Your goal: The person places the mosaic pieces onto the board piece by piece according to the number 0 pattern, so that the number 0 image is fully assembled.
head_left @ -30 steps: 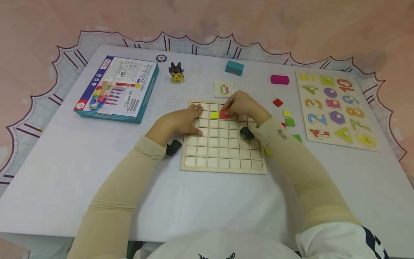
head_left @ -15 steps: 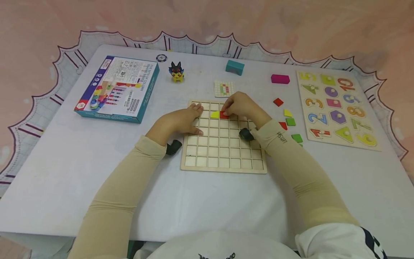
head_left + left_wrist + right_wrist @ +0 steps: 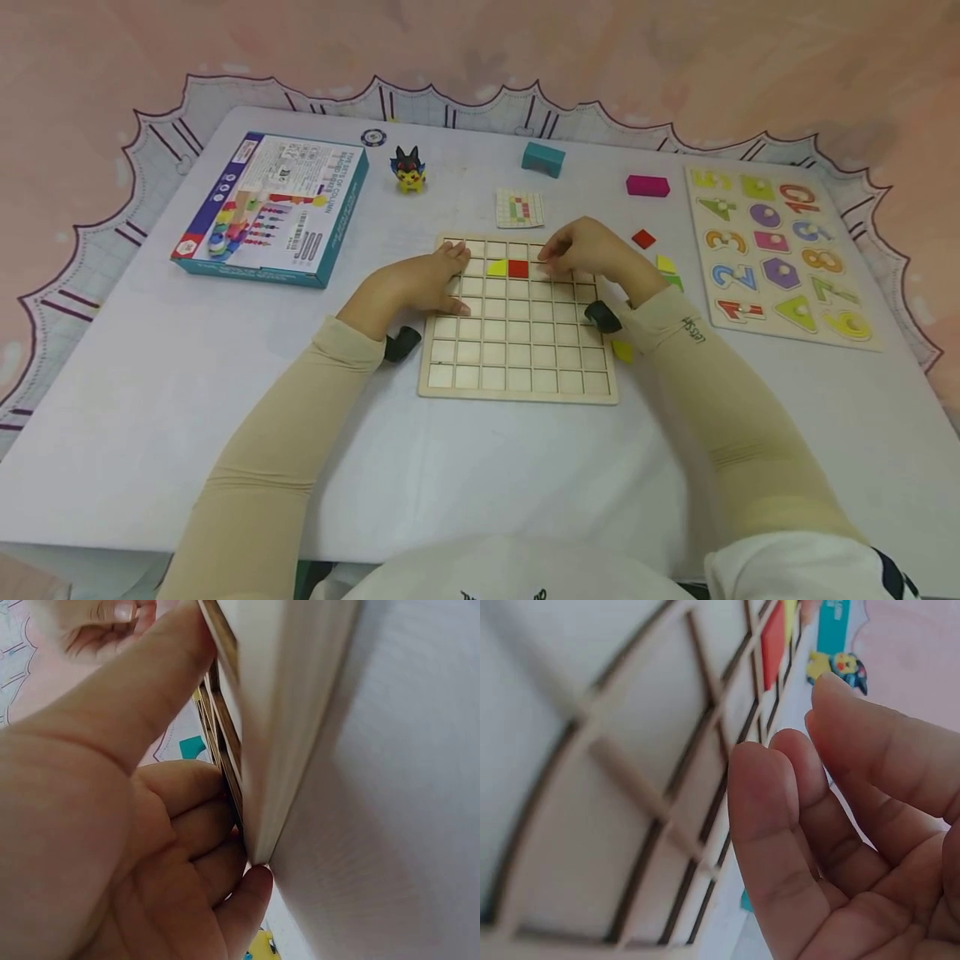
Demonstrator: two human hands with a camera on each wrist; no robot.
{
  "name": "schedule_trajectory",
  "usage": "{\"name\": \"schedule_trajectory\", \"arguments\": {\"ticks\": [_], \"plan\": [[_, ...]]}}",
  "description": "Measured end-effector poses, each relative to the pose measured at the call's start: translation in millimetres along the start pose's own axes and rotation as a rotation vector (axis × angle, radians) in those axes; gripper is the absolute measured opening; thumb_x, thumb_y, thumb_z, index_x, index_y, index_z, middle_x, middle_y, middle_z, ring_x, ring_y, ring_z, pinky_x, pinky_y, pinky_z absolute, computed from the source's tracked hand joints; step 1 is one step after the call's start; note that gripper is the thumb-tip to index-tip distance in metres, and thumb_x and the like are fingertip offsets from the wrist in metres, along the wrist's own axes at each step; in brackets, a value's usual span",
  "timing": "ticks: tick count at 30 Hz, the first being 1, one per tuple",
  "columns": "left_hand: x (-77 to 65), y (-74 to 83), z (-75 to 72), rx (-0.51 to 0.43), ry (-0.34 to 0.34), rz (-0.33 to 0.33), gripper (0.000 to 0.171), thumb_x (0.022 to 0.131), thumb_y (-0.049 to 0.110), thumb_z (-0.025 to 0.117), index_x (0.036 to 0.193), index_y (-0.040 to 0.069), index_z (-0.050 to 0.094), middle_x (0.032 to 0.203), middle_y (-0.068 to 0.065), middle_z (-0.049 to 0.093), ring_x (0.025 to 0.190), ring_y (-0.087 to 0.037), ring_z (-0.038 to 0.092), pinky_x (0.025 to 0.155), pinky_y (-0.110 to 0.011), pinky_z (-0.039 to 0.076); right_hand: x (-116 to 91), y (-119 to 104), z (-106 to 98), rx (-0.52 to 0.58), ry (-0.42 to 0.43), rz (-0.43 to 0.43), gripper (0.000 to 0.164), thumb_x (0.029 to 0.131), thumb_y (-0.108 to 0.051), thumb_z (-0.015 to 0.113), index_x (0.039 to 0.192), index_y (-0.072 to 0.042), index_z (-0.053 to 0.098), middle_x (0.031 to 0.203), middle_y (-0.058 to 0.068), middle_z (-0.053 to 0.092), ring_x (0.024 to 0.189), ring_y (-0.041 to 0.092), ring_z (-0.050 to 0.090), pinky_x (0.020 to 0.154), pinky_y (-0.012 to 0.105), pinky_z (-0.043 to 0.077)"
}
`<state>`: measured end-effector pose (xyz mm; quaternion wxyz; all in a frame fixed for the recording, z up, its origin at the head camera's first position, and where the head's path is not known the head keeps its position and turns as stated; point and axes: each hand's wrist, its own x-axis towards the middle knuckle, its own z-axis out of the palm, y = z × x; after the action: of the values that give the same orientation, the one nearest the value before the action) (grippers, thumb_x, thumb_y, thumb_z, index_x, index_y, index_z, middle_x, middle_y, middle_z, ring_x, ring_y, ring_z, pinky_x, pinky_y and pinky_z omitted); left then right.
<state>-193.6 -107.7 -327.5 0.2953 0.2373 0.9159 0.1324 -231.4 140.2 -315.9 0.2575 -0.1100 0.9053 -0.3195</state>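
A wooden grid board (image 3: 517, 398) lies on the white table. My left hand (image 3: 420, 279) rests on its left side, thumb and fingers spread over the cells; in the left wrist view the little finger touches the board's edge. Side by side in the second row sit a yellow tile (image 3: 497, 267) with a slanted side and a red square tile (image 3: 518, 268). Just right of the red tile hovers my right hand (image 3: 588, 254), fingers loosely bent. The right wrist view shows a gap between its thumb and fingertips, with nothing held.
A pattern card (image 3: 520, 208) lies behind the board. Loose tiles, including a red one (image 3: 643, 239) and a yellow one (image 3: 622, 351), lie to the right, some hidden by my sleeve. Around stand a box (image 3: 277, 208), a toy figure (image 3: 408, 171), a teal block (image 3: 543, 159) and a number puzzle (image 3: 761, 323).
My right hand has let go of the red tile and moved right and slightly nearer, uncovering the tile in its cell. My left hand has stayed in place.
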Motion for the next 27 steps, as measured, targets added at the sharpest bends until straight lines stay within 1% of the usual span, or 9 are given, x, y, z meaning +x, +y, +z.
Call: {"name": "schedule_trajectory", "arguments": {"ticks": [5, 8, 14, 19, 22, 27], "plan": [[0.7, 0.2, 0.0, 0.001, 0.001, -0.002, 0.092, 0.085, 0.039, 0.062, 0.147, 0.002, 0.004, 0.155, -0.012, -0.005, 0.142, -0.028, -0.006, 0.116, -0.041, 0.006, -9, 17, -3, 0.007, 0.023, 0.044, 0.026, 0.084, -0.016, 0.067, 0.107, -0.004, 0.067, 0.104, 0.01, 0.061, 0.098, 0.023, 0.046, 0.092, 0.039, 0.038], [0.4, 1.2, -0.2, 0.004, -0.003, -0.002, 0.092, 0.086, 0.039, 0.062, 0.147, 0.001, 0.004, 0.154, -0.013, -0.004, 0.142, -0.028, -0.006, 0.116, -0.042, 0.006, -17, 28, -5, 0.006, 0.044, 0.045, 0.026, 0.083, -0.015, 0.068, 0.106, -0.003, 0.067, 0.1, 0.011, 0.062, 0.096, 0.023, 0.048, 0.091, 0.038, 0.039], [-1.1, 2.0, -1.4, 0.01, -0.01, -0.008, 0.092, 0.086, 0.039, 0.062, 0.147, 0.001, 0.004, 0.154, -0.014, -0.004, 0.142, -0.029, -0.006, 0.116, -0.043, 0.006, -38, 48, -14, -0.048, 0.091, 0.032, 0.027, 0.081, -0.015, 0.069, 0.105, -0.002, 0.068, 0.104, 0.013, 0.066, 0.095, 0.023, 0.052, 0.088, 0.037, 0.042], [-1.2, 1.0, -1.4, 0.015, -0.005, -0.005, 0.092, 0.086, 0.039, 0.061, 0.147, 0.001, 0.004, 0.154, -0.014, -0.004, 0.142, -0.03, -0.006, 0.116, -0.043, 0.006, -50, 63, -27, -0.014, 0.134, 0.081, 0.027, 0.084, -0.012, 0.064, 0.108, 0.0, 0.066, 0.104, 0.012, 0.065, 0.096, 0.024, 0.051, 0.083, 0.034, 0.042], [-1.4, 0.9, -1.2, 0.013, -0.005, -0.001, 0.092, 0.086, 0.039, 0.061, 0.147, 0.001, 0.004, 0.154, -0.014, -0.004, 0.142, -0.03, -0.006, 0.116, -0.043, 0.006, -54, 72, -34, 0.007, 0.16, 0.101, 0.027, 0.085, -0.011, 0.063, 0.109, 0.0, 0.065, 0.101, 0.009, 0.066, 0.093, 0.021, 0.051, 0.079, 0.032, 0.041], [-1.2, 2.7, -1.5, 0.002, -0.007, 0.004, 0.092, 0.086, 0.038, 0.062, 0.147, 0.0, 0.005, 0.154, -0.015, -0.004, 0.142, -0.03, -0.006, 0.116, -0.043, 0.006, -56, 88, -44, 0.045, 0.197, 0.119, 0.031, 0.084, -0.013, 0.064, 0.112, 0.0, 0.064, 0.1, 0.007, 0.065, 0.087, 0.016, 0.056, 0.087, 0.038, 0.041]]}}
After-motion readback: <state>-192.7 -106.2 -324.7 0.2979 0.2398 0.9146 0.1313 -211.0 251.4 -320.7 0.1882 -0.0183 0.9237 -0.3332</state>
